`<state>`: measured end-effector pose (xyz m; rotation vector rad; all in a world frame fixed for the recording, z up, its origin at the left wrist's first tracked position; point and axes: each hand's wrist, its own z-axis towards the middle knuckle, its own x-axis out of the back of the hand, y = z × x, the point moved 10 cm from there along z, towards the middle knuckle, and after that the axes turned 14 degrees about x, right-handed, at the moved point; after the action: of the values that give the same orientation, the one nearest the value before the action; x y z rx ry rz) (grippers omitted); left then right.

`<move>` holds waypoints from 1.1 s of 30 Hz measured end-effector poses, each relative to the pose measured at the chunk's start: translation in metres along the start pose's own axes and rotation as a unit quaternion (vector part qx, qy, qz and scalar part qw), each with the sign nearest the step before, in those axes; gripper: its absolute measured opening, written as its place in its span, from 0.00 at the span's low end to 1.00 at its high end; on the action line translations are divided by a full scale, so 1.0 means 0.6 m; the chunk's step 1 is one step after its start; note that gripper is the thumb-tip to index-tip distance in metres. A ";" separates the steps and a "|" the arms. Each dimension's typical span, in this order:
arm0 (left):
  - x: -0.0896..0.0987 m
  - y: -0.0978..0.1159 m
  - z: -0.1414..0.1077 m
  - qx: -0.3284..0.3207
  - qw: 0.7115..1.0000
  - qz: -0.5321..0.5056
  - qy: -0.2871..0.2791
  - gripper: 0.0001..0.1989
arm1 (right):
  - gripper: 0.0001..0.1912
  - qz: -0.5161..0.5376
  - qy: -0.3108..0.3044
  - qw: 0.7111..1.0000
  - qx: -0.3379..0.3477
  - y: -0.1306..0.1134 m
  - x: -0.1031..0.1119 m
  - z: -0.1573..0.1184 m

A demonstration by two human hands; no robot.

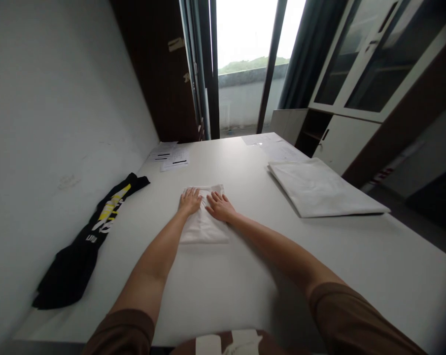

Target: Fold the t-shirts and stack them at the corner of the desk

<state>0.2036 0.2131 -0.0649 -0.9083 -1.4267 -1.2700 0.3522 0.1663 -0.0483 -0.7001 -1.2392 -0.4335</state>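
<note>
A small white folded cloth [204, 230] lies flat on the white table in front of me, roughly rectangular with a few creases near its far end. My left hand [190, 201] rests palm down on its far left part, fingers stretched forward. On the far right part lies my right hand [220, 206], also flat, its fingers spread and pointing inward. Neither hand grips anything; both press on the fabric. Part of the cloth is hidden under the hands.
A black garment [85, 246] with yellow and white print lies along the wall at left. To the right is a larger folded white cloth [322, 190]. Printed papers [174, 159] lie at the far left of the table [223, 291]. Cabinets [350, 140] stand beyond, at right.
</note>
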 end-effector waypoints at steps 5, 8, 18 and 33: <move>0.011 -0.002 0.002 0.011 1.000 0.003 0.007 0.29 | 0.47 0.011 -0.013 0.998 0.065 -0.061 0.002 -0.083; 0.026 0.008 -0.009 0.007 1.000 0.002 0.017 0.29 | 0.47 0.017 -0.012 0.996 0.085 -0.078 0.011 -0.122; 0.020 0.074 -0.200 -0.159 0.987 0.019 0.017 0.28 | 0.44 0.028 0.010 0.997 0.076 -0.079 0.021 -0.131; 0.038 -0.035 -0.322 -0.155 0.985 0.076 0.027 0.30 | 0.39 -0.003 0.018 0.998 0.060 -0.061 0.021 -0.111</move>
<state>0.2140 0.0183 -0.0539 -1.1579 -1.1115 -1.4115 0.3789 0.0950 -0.0379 -0.5832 -1.2231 -0.3725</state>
